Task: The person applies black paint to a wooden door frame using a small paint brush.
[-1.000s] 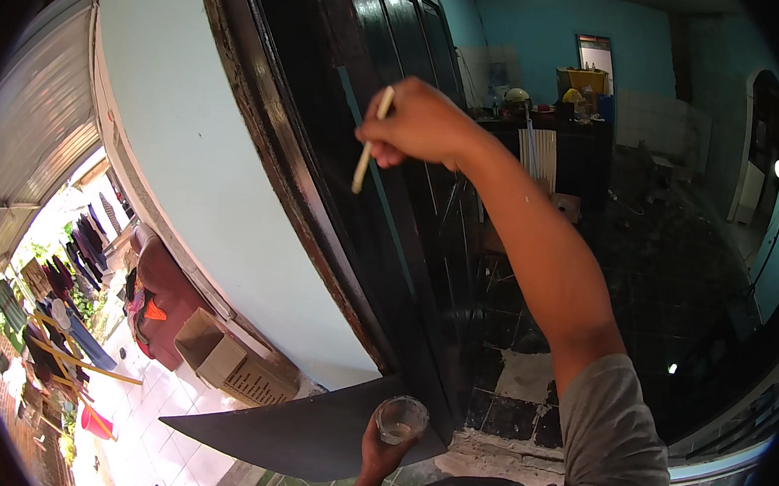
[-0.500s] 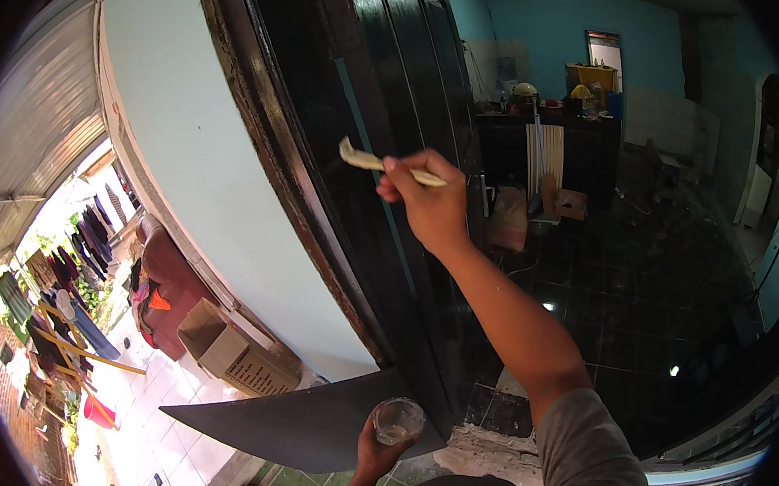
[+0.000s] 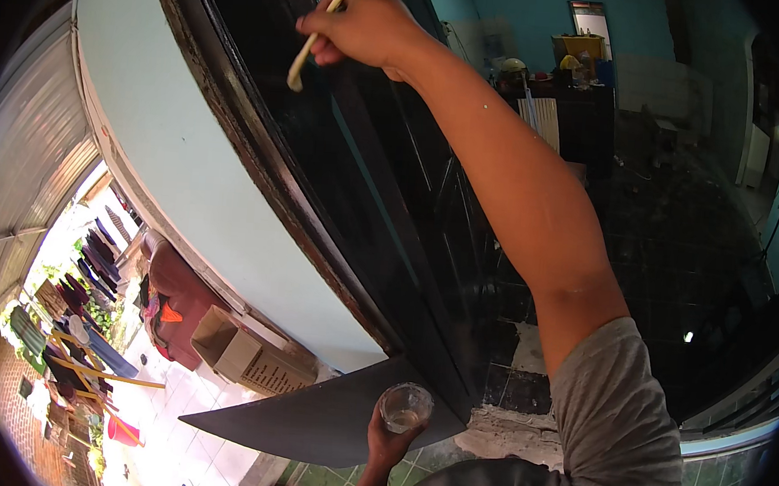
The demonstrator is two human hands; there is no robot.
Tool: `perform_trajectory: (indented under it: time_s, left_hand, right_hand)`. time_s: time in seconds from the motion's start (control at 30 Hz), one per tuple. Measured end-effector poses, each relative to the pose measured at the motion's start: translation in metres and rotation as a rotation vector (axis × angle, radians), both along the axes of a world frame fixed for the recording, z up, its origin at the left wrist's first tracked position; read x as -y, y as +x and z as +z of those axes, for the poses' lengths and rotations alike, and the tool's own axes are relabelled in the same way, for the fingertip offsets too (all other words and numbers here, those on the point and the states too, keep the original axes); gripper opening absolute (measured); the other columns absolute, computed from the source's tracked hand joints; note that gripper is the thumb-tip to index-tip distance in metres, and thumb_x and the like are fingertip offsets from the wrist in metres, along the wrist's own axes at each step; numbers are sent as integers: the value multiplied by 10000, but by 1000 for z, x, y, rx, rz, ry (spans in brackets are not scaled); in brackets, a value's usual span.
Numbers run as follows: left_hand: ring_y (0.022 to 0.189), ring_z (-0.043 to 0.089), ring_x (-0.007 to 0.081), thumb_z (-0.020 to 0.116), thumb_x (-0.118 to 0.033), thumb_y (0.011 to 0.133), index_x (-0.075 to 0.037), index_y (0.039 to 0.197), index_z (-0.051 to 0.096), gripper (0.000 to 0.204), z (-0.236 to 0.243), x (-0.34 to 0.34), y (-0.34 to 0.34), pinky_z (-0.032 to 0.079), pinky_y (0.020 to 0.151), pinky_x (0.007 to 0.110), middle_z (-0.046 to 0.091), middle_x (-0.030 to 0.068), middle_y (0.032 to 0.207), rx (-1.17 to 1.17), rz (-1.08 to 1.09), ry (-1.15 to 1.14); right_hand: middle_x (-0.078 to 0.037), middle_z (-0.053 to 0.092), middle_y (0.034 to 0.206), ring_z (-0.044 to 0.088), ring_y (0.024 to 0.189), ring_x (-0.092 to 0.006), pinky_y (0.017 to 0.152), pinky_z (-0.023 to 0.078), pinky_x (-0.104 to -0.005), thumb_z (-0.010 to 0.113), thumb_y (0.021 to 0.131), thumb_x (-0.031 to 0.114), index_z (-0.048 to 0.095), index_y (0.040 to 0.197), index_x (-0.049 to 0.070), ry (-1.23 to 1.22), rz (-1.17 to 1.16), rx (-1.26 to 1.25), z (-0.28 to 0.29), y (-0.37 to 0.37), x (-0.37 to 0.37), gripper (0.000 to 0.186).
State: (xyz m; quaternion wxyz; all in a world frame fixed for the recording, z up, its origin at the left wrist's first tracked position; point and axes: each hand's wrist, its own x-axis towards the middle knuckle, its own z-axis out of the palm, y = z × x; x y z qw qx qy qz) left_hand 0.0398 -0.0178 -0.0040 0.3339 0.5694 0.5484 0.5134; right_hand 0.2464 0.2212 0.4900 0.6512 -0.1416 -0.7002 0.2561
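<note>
Raised high at the upper middle, my right hand (image 3: 364, 26) is closed round the pale handle of a small paintbrush (image 3: 303, 64). Its bristle end points downward in front of the dark, glossy door frame (image 3: 260, 98); I cannot tell whether it touches the wood. Low at the centre, my left hand (image 3: 382, 448) grips a clear glass jar (image 3: 408, 410) with a little cloudy liquid at the bottom. A dark panelled door (image 3: 413, 163) stands behind my right forearm, partly hidden by it.
A dark board (image 3: 286, 427) lies below the doorway, beside the jar. An open cardboard box (image 3: 259, 360) and a reddish-brown sofa (image 3: 174, 287) stand outside at the left. A pale blue wall (image 3: 179, 156) borders the frame. Indoors, a cluttered dark counter (image 3: 588, 121) stands at the back.
My right hand has moved up and left with the paintbrush, whose bristle end has swung from pointing left to pointing down. My left hand still holds the jar at nearly the same place.
</note>
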Motion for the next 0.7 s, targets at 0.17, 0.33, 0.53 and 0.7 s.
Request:
perform_trajectory:
  time_s: [0.17, 0.33, 0.53, 0.7]
  left_hand:
    - [1253, 615, 248, 950, -166, 701, 17, 1449, 459, 913, 1, 7, 1, 501, 1064, 391, 629, 148, 1351, -23, 13, -31]
    - [1273, 598, 237, 964, -178, 683, 4, 1461, 448, 952, -1, 8, 2, 494, 1076, 385, 621, 139, 1361, -95, 22, -83]
    - [1251, 629, 259, 957, -285, 697, -5, 1438, 495, 917, 15, 11, 12, 498, 1065, 397, 652, 156, 1333, -166, -3, -107]
    - [1250, 633, 266, 950, -281, 700, -10, 1419, 519, 881, 6, 1, 18, 499, 1066, 396, 657, 150, 1329, -79, -15, -48]
  right_hand:
    - [-108, 745, 788, 727, 677, -134, 618, 590, -245, 744, 946, 147, 739, 971, -70, 55, 126, -458, -65, -26, -8, 218]
    - [-83, 722, 736, 709, 672, -116, 607, 575, -233, 744, 963, 191, 749, 937, -42, -151, 130, -196, -181, -13, -2, 235]
    - [-99, 734, 797, 710, 699, -128, 651, 590, -253, 737, 974, 240, 743, 1003, -64, -135, 156, -265, -105, 18, 17, 306]
    - [-114, 754, 896, 715, 785, -139, 733, 595, -267, 720, 988, 198, 739, 1103, -69, -8, 222, -387, -125, -45, 4, 292]
